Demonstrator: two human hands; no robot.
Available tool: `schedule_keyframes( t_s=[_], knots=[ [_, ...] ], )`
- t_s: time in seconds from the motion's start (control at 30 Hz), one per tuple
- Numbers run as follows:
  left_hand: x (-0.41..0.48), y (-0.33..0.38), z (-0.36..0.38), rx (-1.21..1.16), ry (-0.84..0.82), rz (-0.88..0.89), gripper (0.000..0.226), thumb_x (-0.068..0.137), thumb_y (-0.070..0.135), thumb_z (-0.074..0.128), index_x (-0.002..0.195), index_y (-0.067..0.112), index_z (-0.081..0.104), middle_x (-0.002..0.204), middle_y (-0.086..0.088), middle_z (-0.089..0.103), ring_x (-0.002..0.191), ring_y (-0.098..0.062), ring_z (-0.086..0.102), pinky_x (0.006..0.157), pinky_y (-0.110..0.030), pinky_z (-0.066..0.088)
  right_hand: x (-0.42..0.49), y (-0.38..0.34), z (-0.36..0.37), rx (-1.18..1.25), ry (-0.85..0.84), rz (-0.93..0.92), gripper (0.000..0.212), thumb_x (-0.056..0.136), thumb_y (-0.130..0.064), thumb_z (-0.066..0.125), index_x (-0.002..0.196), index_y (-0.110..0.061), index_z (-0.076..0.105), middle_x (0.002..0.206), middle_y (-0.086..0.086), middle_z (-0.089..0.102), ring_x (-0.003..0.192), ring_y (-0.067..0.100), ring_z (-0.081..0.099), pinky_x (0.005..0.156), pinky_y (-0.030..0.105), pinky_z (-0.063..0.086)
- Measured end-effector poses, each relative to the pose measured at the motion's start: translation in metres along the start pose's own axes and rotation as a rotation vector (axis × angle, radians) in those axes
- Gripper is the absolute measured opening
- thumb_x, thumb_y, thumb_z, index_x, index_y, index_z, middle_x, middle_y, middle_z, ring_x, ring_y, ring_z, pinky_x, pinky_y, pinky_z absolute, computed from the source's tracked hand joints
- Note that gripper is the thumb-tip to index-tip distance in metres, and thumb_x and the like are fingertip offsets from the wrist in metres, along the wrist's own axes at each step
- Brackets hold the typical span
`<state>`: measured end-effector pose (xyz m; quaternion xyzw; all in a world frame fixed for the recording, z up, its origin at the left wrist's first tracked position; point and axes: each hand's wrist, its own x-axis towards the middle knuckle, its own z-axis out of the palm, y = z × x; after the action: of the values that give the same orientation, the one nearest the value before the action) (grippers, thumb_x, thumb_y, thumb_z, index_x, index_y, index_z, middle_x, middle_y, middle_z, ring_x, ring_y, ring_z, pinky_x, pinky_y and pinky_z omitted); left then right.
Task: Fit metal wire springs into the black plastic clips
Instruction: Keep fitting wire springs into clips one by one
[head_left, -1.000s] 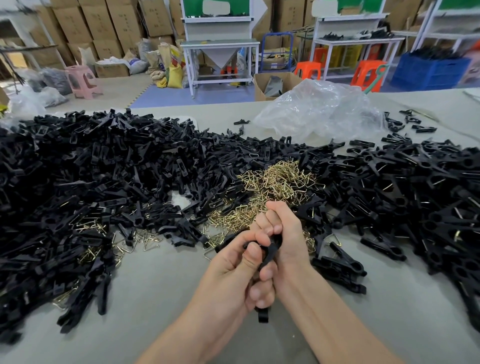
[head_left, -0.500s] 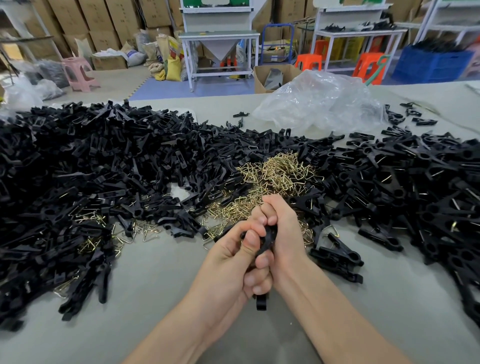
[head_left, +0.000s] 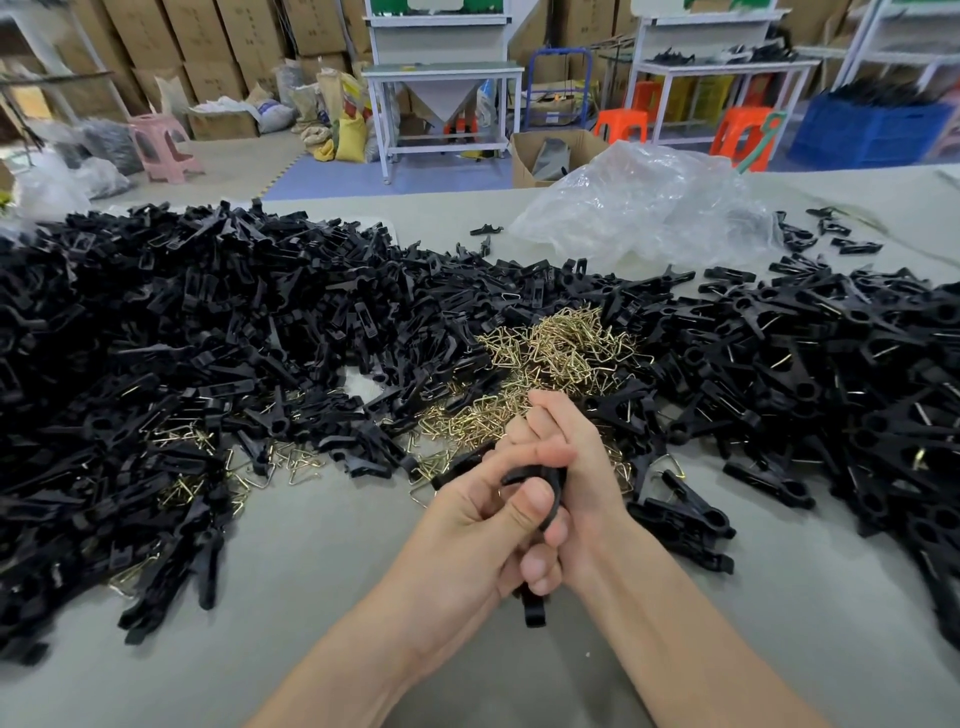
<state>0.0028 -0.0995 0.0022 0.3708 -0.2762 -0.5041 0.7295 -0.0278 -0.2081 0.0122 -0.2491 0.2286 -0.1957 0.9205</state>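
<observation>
My left hand (head_left: 467, 525) and my right hand (head_left: 576, 467) are clasped together around one black plastic clip (head_left: 545, 480) just above the grey table (head_left: 291, 623). The clip's lower end (head_left: 533, 613) sticks out below my fingers. Whether a spring sits in it is hidden by my fingers. A heap of brass-coloured wire springs (head_left: 561, 353) lies just beyond my hands. Black clips are piled to the left (head_left: 156, 338) and to the right (head_left: 831, 374).
A crumpled clear plastic bag (head_left: 649, 208) lies at the table's far side. A few finished-looking clips (head_left: 680, 519) rest right of my hands. More loose springs (head_left: 291, 462) lie at the left. Beyond the table stand benches, stools, cartons and a blue crate (head_left: 872, 130).
My hands have stayed clasped on the same clip, with my left thumb shifting slightly over its upper part. The view has tilted a little.
</observation>
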Motion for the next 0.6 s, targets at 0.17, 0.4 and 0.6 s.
schedule_keyframes(
  t_s=[0.17, 0.4, 0.6],
  knots=[
    [-0.0012, 0.0011, -0.0021, 0.005, 0.012, -0.004, 0.018, 0.085, 0.027, 0.069, 0.101, 0.021, 0.073, 0.066, -0.005, 0.054, 0.044, -0.007, 0.04, 0.051, -0.022, 0.044, -0.0028, 0.0011, 0.0006, 0.007, -0.041, 0.028, 0.056, 0.099, -0.036, 0.054, 0.048, -0.021, 0.039, 0.05, -0.007, 0.03, 0.047, 0.008, 0.027, 0.046, 0.019, 0.033],
    [-0.0016, 0.0036, -0.0022, 0.062, 0.03, 0.015, 0.015, 0.085, 0.03, 0.067, 0.097, 0.023, 0.072, 0.064, -0.003, 0.051, 0.042, -0.005, 0.033, 0.05, -0.02, 0.042, -0.0042, -0.0005, 0.0032, -0.066, -0.032, 0.021, 0.056, 0.098, -0.025, 0.048, 0.044, -0.023, 0.034, 0.047, -0.007, 0.031, 0.041, 0.007, 0.028, 0.044, 0.021, 0.034],
    [-0.0012, 0.0043, -0.0009, 0.049, 0.055, 0.009, 0.012, 0.085, 0.029, 0.066, 0.093, 0.022, 0.071, 0.063, -0.002, 0.049, 0.041, -0.005, 0.032, 0.049, -0.02, 0.042, -0.0045, 0.0002, 0.0033, -0.033, -0.061, 0.025, 0.053, 0.097, -0.021, 0.044, 0.045, -0.023, 0.033, 0.046, -0.007, 0.028, 0.041, 0.007, 0.025, 0.04, 0.019, 0.033]
  ],
)
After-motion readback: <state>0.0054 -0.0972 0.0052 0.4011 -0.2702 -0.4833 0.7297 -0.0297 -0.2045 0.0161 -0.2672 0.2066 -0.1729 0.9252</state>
